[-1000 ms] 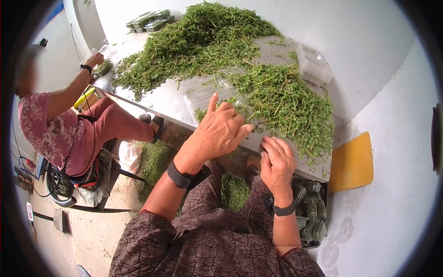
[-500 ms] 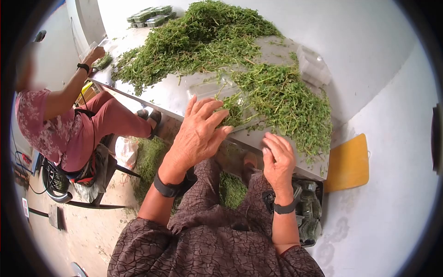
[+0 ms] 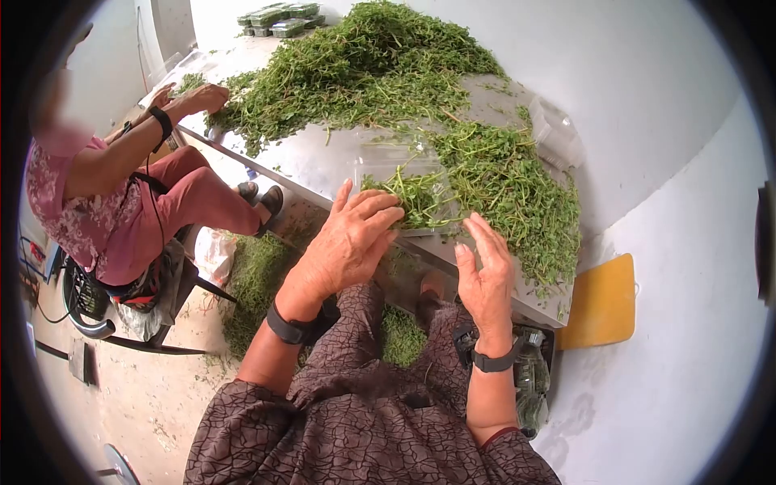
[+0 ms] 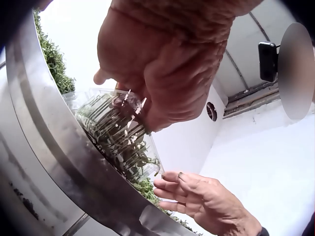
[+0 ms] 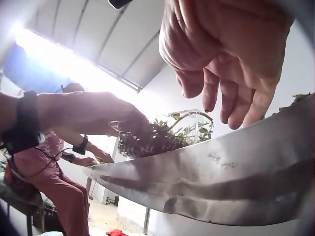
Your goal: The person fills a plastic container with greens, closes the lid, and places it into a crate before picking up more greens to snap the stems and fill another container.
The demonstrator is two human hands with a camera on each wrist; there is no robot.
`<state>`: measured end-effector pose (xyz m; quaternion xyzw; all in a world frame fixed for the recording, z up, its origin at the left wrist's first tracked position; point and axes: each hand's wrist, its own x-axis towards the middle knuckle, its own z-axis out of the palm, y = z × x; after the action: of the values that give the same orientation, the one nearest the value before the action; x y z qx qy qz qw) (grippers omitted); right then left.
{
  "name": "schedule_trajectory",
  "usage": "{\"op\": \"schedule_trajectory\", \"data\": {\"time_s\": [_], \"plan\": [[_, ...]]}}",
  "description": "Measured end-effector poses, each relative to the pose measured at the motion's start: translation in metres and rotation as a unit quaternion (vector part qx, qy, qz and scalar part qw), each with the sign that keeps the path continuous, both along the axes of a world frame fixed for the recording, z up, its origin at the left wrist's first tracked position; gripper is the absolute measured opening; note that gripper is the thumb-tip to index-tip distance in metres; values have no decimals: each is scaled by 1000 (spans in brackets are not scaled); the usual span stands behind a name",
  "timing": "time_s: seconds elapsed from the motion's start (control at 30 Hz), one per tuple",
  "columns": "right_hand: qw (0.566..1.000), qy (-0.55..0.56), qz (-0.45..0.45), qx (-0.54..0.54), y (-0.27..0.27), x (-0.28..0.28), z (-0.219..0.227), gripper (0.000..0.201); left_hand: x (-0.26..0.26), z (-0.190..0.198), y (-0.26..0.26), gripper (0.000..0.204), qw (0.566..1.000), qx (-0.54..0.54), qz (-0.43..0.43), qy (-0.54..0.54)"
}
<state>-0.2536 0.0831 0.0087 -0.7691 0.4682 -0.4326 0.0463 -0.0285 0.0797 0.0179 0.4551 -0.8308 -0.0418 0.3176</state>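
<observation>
A clear plastic box [image 4: 118, 132] packed with leafy green sprigs [image 3: 420, 194] sits at the table's front edge, its clear lid raised behind it. My left hand [image 3: 347, 238] lies over the box's near left side, fingers loosely bent and tips at the sprigs. The left wrist view shows these fingers reaching in at the box's top. Off the box's right corner, my right hand [image 3: 485, 271] is held up with straight fingers and the thumb apart. Nothing is in its palm in the right wrist view.
Loose greens [image 3: 509, 194] lie right of the box, with a bigger heap [image 3: 380, 65] behind. Empty clear boxes [image 3: 556, 133] stand at the wall, filled ones [image 3: 283, 18] at the back left. Another person [image 3: 89, 186] sits at the left. A crate of boxes [image 3: 529, 380] is below right.
My left hand first moved left and back off the box, then came in against its left side. The box now sits straighter. My right hand turned slightly upright. The other person's hand moved to the heap.
</observation>
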Motion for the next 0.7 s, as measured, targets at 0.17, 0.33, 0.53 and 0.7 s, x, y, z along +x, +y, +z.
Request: {"op": "schedule_trajectory", "data": {"time_s": [0.17,0.33,0.53,0.7], "plan": [[999,-35,-10,26,4,4,0,30,-6,-7,-3,38,995,-55,32,74],[1000,-5,-11,15,0,4,4,30,-11,-5,-4,33,996,-63,32,54],[994,102,-15,-39,-10,13,19,28,-12,-6,-9,25,997,-71,6,29],[987,159,9,-31,-18,24,24,21,-11,-5,-9,24,996,-79,-5,41]]}}
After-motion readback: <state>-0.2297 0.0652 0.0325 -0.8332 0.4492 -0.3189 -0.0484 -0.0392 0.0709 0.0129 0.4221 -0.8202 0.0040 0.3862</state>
